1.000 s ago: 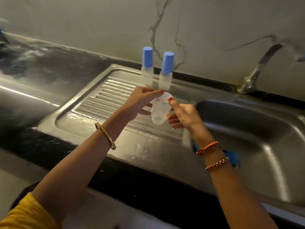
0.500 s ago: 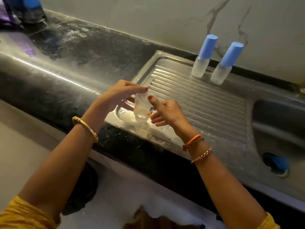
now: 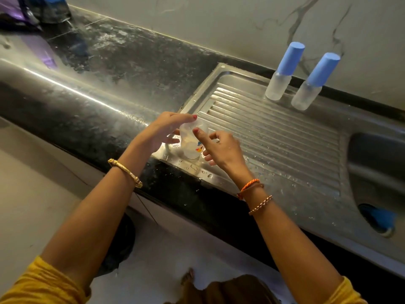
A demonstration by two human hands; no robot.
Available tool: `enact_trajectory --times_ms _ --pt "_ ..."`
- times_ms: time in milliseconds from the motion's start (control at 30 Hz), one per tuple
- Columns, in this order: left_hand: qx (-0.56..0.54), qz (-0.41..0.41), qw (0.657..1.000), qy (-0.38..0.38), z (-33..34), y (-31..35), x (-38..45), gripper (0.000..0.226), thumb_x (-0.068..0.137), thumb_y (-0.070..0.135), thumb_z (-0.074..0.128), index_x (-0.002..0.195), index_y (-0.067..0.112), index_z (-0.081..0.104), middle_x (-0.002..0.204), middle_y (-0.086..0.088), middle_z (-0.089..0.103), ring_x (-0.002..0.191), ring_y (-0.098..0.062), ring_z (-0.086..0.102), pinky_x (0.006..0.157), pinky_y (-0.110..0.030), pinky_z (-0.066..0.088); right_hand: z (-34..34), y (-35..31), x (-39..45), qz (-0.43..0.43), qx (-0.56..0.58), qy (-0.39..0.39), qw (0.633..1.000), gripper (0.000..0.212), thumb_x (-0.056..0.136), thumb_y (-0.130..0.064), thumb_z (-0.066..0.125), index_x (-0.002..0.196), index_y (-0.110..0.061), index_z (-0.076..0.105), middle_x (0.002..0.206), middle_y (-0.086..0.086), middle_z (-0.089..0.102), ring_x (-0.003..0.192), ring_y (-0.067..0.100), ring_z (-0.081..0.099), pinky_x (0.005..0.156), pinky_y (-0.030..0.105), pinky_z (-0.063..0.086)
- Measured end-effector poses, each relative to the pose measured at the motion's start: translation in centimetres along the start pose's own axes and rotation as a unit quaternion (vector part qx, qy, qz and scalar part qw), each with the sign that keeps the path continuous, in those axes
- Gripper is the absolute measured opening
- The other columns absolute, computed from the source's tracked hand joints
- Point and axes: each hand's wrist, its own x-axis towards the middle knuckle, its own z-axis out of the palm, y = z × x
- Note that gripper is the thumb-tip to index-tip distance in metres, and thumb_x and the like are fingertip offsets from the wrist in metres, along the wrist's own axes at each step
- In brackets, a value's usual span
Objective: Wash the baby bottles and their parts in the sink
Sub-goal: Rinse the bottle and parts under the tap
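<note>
A clear, capless baby bottle [image 3: 190, 148] with a small coloured print stands at the near left corner of the steel drainboard [image 3: 285, 137]. My left hand [image 3: 163, 133] curls round its upper part from the left. My right hand [image 3: 217, 148] is just to its right, forefinger tip touching the bottle near the top, other fingers loosely bent. Two more clear bottles with tall blue caps [image 3: 282, 72] [image 3: 314, 82] stand upright at the drainboard's far edge against the wall.
The sink basin [image 3: 377, 172] lies at the right, with a blue object [image 3: 380, 218] at its drain. Wet black stone counter [image 3: 98, 69] stretches to the left. Dark and purple items [image 3: 28, 16] sit at the far left corner. Water drops dot the drainboard's near edge.
The bottle has come from near the capped bottles to the drainboard's near left corner and now stands on it. My right hand's fingers have loosened from it.
</note>
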Motion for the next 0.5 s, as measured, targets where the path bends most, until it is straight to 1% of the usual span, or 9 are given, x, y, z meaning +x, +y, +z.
enact_trajectory --times_ms 67,100,167,200,267,367,400,433,500 --pt "-0.011 0.006 1.0 0.0 0.2 0.2 -0.3 0.034 0.087 0.027 0.056 0.112 0.005 0.062 0.102 -0.009 0.06 0.094 -0.022 0.055 0.081 -0.031 0.045 0.1 0.0 -0.2 0.007 0.005 -0.006 1.0 0.056 0.08 -0.064 0.052 0.097 -0.011 0.058 0.089 0.011 0.068 0.085 0.026 0.066 0.079 0.047 0.054" --pt "-0.011 0.01 1.0 0.0 0.3 0.4 -0.5 0.037 0.086 0.027 0.057 0.114 0.005 0.062 0.105 -0.01 0.06 0.095 -0.022 0.055 0.083 -0.032 0.045 0.1 -0.1 -0.3 0.009 0.004 -0.009 1.0 0.06 0.08 -0.064 0.051 0.104 -0.01 0.057 0.093 0.012 0.068 0.088 0.027 0.065 0.081 0.047 0.054" --pt "-0.009 0.013 1.0 0.007 0.5 0.6 -0.7 0.045 0.077 0.032 0.06 0.115 0.008 0.064 0.111 -0.011 0.061 0.096 -0.022 0.055 0.089 -0.036 0.044 0.1 -0.1 -0.5 0.009 -0.002 -0.015 1.0 0.065 0.079 -0.065 0.05 0.111 -0.008 0.055 0.101 0.014 0.066 0.093 0.029 0.064 0.083 0.047 0.053" --pt "-0.009 0.011 1.0 0.014 0.6 0.8 -0.8 0.045 0.076 0.032 0.06 0.115 0.009 0.064 0.113 -0.012 0.061 0.098 -0.022 0.055 0.091 -0.037 0.043 0.0 -0.2 -0.5 0.01 -0.006 -0.016 1.0 0.067 0.079 -0.066 0.05 0.113 -0.008 0.055 0.103 0.015 0.066 0.094 0.029 0.064 0.083 0.047 0.053" --pt "-0.008 0.009 0.999 0.031 0.9 0.9 -0.8 0.037 0.083 0.029 0.059 0.114 0.009 0.063 0.113 -0.012 0.061 0.098 -0.022 0.057 0.087 -0.032 0.046 -0.2 -0.2 -0.6 0.01 -0.009 -0.015 1.0 0.069 0.078 -0.068 0.049 0.113 -0.009 0.055 0.101 0.014 0.066 0.092 0.028 0.064 0.082 0.046 0.053" --pt "-0.012 0.036 0.997 0.061 1.4 1.0 -0.8 0.024 0.088 0.026 0.058 0.104 0.01 0.066 0.09 -0.002 0.063 0.078 -0.01 0.058 0.062 -0.014 0.048 -0.6 -0.2 -0.8 0.012 0.0 -0.013 1.0 0.065 0.08 -0.067 0.047 0.11 -0.01 0.054 0.09 0.011 0.067 0.074 0.021 0.067 0.076 0.045 0.056" --pt "-0.01 0.057 0.995 0.084 1.6 1.2 -0.8 0.02 0.087 0.027 0.059 0.099 0.013 0.067 0.086 0.001 0.063 0.075 -0.006 0.057 0.06 -0.013 0.046 -0.9 -0.2 -0.9 0.01 0.003 -0.01 1.0 0.062 0.081 -0.066 0.045 0.108 -0.011 0.054 0.09 0.011 0.067 0.071 0.02 0.067 0.074 0.044 0.057" --pt "-0.001 0.084 0.99 0.116 1.8 1.3 -0.8 0.018 0.087 0.028 0.06 0.096 0.015 0.067 0.086 0.003 0.064 0.076 -0.004 0.058 0.062 -0.013 0.045 -1.2 -0.2 -1.0 0.005 0.007 -0.004 1.0 0.059 0.083 -0.065 0.044 0.106 -0.012 0.055 0.089 0.011 0.067 0.072 0.02 0.067 0.074 0.044 0.057" --pt "0.047 0.146 0.968 0.199 2.3 2.0 -0.7 0.024 0.085 0.031 0.064 0.102 0.014 0.067 0.095 0.002 0.066 0.084 -0.004 0.059 0.071 -0.016 0.046 -2.0 -0.2 -1.2 -0.008 0.007 0.017 1.0 0.049 0.087 -0.061 0.042 0.098 -0.015 0.057 0.087 0.008 0.067 0.08 0.021 0.066 0.075 0.042 0.055"
